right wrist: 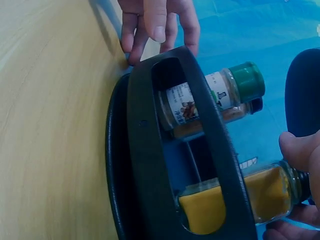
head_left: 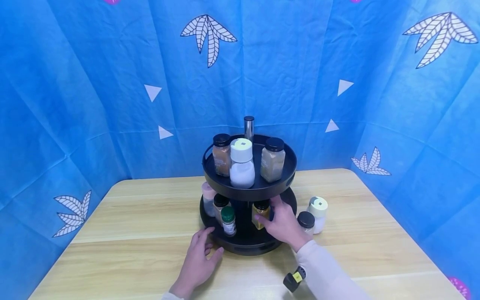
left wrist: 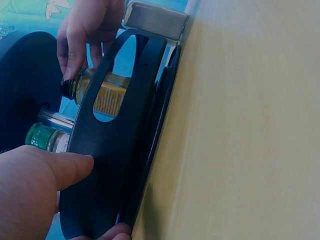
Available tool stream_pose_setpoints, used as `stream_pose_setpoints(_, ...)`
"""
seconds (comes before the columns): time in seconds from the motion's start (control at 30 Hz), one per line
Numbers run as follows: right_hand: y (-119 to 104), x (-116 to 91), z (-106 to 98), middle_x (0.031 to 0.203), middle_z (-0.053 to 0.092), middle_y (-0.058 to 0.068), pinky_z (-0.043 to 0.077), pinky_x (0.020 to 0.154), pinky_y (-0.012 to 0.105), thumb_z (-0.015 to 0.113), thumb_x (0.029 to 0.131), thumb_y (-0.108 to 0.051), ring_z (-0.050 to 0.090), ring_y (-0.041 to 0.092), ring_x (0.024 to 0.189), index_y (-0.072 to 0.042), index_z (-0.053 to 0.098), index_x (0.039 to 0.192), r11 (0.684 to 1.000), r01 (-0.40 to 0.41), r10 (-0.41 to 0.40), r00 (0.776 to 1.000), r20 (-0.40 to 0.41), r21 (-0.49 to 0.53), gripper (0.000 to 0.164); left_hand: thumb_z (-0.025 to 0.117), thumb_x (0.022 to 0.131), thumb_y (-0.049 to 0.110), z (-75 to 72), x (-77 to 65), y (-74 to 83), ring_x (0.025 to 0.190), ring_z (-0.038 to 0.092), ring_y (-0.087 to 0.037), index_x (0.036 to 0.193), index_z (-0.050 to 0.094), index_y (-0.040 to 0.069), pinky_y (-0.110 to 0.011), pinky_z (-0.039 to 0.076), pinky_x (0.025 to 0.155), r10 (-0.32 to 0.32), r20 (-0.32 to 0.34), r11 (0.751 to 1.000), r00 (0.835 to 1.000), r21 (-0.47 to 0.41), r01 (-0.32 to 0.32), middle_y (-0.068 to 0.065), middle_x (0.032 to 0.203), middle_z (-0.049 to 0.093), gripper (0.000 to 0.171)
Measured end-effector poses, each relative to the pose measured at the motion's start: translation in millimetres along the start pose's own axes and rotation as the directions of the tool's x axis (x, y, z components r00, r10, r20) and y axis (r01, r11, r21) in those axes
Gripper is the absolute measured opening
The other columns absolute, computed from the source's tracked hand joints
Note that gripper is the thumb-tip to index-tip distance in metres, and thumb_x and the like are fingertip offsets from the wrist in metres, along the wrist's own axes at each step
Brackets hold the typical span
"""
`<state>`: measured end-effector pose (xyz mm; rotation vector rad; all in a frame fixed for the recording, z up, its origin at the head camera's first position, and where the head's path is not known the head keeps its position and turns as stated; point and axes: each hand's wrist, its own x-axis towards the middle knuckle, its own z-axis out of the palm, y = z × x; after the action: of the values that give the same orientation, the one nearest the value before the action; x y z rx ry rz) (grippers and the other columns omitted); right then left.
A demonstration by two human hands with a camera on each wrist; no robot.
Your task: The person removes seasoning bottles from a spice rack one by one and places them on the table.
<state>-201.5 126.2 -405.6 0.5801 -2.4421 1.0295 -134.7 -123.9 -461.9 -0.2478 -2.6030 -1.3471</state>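
Observation:
A black two-tier turntable rack [head_left: 249, 250] stands on the table. My right hand [head_left: 283, 221] reaches onto its lower tier and pinches a square glass spice jar [right wrist: 270, 195] of yellow powder near its black cap, thumb on one side and fingers on the other. The jar stands behind the tray's slotted wall. My left hand [head_left: 198, 258] is at the lower tier's front left, its fingers relaxed and the thumb [left wrist: 75, 167] against the tray wall. Close to it on that tier are a green-capped bottle [head_left: 228, 223], a black-capped jar [head_left: 219, 204] and a pink-capped bottle [head_left: 208, 200].
On the upper tier stand a reddish-brown spice jar [head_left: 222, 158], a white bottle [head_left: 242, 171] and a beige spice jar [head_left: 273, 162]. Right of the rack, a black-capped jar [head_left: 306, 221] and a white-capped bottle [head_left: 318, 212] sit on the wooden table [head_left: 375, 258]. Blue curtains [head_left: 285, 75] surround it.

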Motion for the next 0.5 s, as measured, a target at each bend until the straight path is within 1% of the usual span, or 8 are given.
stream_pose_setpoints(0.1,0.6,-0.4,2.1,0.111,0.065,0.017,0.057,0.078,0.045,0.079,0.077,-0.023,0.064,0.026,0.094,-0.013,0.037,0.128,1.000,-0.012,0.012,1.000,0.012,-0.007,0.067,0.070,0.084,0.015,0.2,0.2,-0.8,0.102,0.059,-0.032,0.136,0.042,0.004,-0.041,0.055,0.088,0.002,0.001,1.000,1.000,0.005,-0.002,-0.027,0.138,0.037,0.061)
stream_pose_setpoints(0.17,1.4,-1.4,3.2,0.107,0.066,0.016,0.057,0.074,0.043,0.078,0.077,-0.024,0.064,0.023,0.090,-0.012,0.037,0.127,0.999,-0.036,0.036,0.999,0.020,-0.009,0.066,0.070,0.084,0.016,0.2,0.3,-1.0,0.102,0.059,-0.032,0.137,0.042,0.005,-0.041,0.055,0.088,0.002,0.002,1.000,1.000,0.006,-0.002,-0.027,0.138,0.037,0.061)
stream_pose_setpoints(0.27,2.6,-2.5,5.1,0.104,0.067,0.016,0.057,0.073,0.041,0.078,0.077,-0.026,0.064,0.021,0.087,-0.010,0.039,0.124,0.998,-0.070,0.070,0.997,0.029,-0.009,0.063,0.070,0.084,0.016,0.0,0.2,-0.9,0.102,0.059,-0.032,0.137,0.042,0.005,-0.041,0.055,0.088,0.000,0.006,1.000,1.000,0.007,0.000,-0.027,0.139,0.036,0.061)
stream_pose_setpoints(0.33,3.4,-3.0,6.2,0.104,0.067,0.016,0.057,0.075,0.042,0.078,0.077,-0.027,0.065,0.022,0.089,-0.009,0.040,0.122,0.996,-0.087,0.087,0.996,0.035,-0.010,0.062,0.070,0.084,0.016,-0.1,0.2,-0.5,0.102,0.059,-0.032,0.137,0.042,0.005,-0.041,0.055,0.088,-0.003,0.007,1.000,1.000,0.006,0.003,-0.027,0.139,0.036,0.061)
stream_pose_setpoints(0.5,3.7,-2.1,8.9,0.104,0.068,0.018,0.057,0.078,0.044,0.079,0.076,-0.028,0.066,0.025,0.091,-0.008,0.039,0.124,0.995,-0.099,0.100,0.994,0.033,-0.023,0.065,0.070,0.084,0.016,-0.5,-0.1,-0.2,0.103,0.059,-0.032,0.137,0.042,0.005,-0.041,0.054,0.089,-0.012,0.011,1.000,1.000,0.006,0.012,-0.027,0.139,0.036,0.061)
